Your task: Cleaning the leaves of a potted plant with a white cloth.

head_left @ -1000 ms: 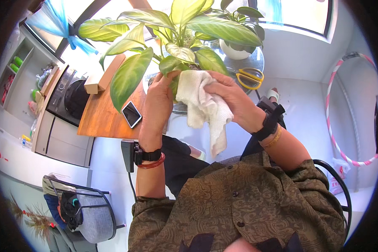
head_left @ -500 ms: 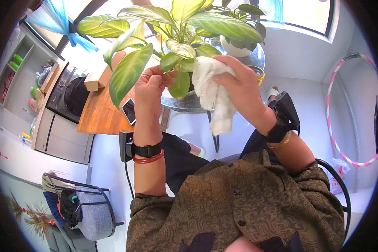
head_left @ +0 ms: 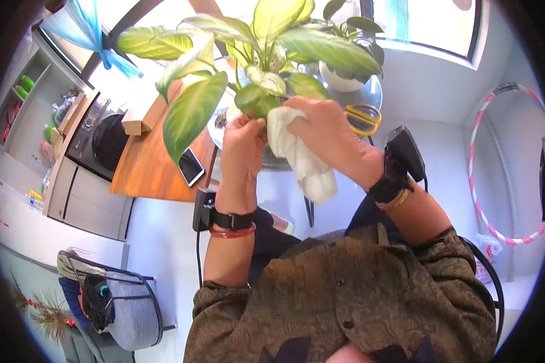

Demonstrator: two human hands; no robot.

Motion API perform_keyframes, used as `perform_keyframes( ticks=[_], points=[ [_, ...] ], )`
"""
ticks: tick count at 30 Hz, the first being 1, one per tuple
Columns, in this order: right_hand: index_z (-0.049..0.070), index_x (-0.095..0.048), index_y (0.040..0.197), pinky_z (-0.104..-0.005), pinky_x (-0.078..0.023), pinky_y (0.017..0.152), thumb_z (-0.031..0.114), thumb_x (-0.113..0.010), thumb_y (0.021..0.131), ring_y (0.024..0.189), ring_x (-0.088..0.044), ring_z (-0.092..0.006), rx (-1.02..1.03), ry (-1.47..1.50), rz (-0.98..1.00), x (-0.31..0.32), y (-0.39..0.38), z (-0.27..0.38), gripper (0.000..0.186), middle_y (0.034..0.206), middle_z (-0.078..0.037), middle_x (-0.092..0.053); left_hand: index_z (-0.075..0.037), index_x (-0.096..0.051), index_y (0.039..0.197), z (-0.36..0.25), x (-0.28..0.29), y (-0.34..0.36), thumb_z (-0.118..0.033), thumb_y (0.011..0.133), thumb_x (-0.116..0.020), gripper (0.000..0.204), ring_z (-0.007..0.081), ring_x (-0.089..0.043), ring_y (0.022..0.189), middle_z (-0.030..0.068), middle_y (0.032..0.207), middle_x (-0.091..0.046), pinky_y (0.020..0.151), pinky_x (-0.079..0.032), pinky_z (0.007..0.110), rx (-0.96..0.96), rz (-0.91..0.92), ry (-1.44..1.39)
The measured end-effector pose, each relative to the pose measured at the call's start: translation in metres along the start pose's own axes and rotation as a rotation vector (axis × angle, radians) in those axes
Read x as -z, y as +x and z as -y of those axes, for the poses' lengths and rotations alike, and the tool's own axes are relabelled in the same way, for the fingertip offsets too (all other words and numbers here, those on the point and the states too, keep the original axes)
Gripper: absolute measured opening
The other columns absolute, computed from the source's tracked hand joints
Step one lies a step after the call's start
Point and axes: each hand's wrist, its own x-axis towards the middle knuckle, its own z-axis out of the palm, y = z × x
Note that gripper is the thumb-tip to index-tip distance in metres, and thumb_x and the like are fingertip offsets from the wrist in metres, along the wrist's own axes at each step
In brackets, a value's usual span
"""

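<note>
A leafy plant (head_left: 194, 115) with broad variegated leaves fills the top middle. Just under its small lower leaves (head_left: 254, 100), my left hand (head_left: 239, 145) is closed in a pinch on a leaf that is mostly hidden. My right hand (head_left: 330, 136) grips a crumpled white cloth (head_left: 306, 172) against the lower foliage, beside the left fingers. Yellow-handled scissors (head_left: 363, 129) lie to the right on a glass table (head_left: 369, 97), near a white pot (head_left: 339, 80) with another plant.
A wooden table (head_left: 139, 172) at left bears a phone (head_left: 189, 166) and cardboard box (head_left: 136, 121). A kitchen counter (head_left: 72, 181) runs along the left. Lower left stands a chair (head_left: 130, 314) with clothing. A pink-white hoop (head_left: 475, 181) leans against the right wall.
The cloth rose rightward, baring a low leaf half a second ago, then came back down and left over it in my right hand. My left hand has shifted right and slightly down since then.
</note>
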Motion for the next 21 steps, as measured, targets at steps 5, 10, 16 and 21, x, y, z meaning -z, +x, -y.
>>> perform_keyframes(
  ticks=[5, 10, 16, 21],
  points=[
    [0.002, -0.061, 0.093, -0.0457, -0.047, 0.071, 0.011, -0.053, 0.076, 0.080, -0.060, -0.0383, 0.054, -0.258, 0.103, -0.006, 0.008, 0.011, 0.021, 0.080, -0.022, -0.060, 0.005, -0.057, 0.108, 0.014, -0.001, -0.005, 0.008, 0.078, -0.043, 0.033, 0.0185, -0.063, 0.086, 0.0117, 0.101, -0.063, 0.077, -0.052, 0.029, -0.031, -0.014, -0.039],
    [0.005, -0.058, 0.097, -0.0420, -0.049, 0.066, 0.007, -0.055, 0.074, 0.078, -0.060, -0.0337, 0.193, -0.472, 0.101, -0.017, 0.022, 0.016, 0.024, 0.082, -0.017, -0.058, 0.007, -0.056, 0.110, 0.010, -0.001, -0.008, 0.013, 0.075, -0.039, 0.040, 0.0185, -0.063, 0.090, 0.0125, 0.104, -0.062, 0.081, -0.051, 0.029, 0.009, -0.088, -0.024],
    [0.006, -0.061, 0.090, -0.0411, -0.050, 0.066, 0.008, -0.056, 0.075, 0.081, -0.061, -0.0321, 0.158, -0.546, 0.087, -0.036, 0.021, 0.007, 0.016, 0.082, -0.015, -0.060, 0.008, -0.055, 0.112, 0.004, 0.012, -0.004, 0.009, 0.075, -0.039, 0.040, 0.0218, -0.063, 0.089, 0.0145, 0.103, -0.062, 0.081, -0.051, 0.031, 0.145, 0.048, -0.188],
    [0.000, -0.061, 0.080, -0.0410, -0.052, 0.069, 0.009, -0.057, 0.074, 0.083, -0.062, -0.0342, 0.170, -0.382, 0.083, -0.030, 0.016, 0.003, 0.012, 0.086, -0.021, -0.061, 0.009, -0.056, 0.107, 0.006, 0.014, -0.001, 0.007, 0.076, -0.039, 0.034, 0.0218, -0.061, 0.089, 0.0144, 0.101, -0.061, 0.080, -0.050, 0.031, 0.160, 0.082, -0.229]
  ],
)
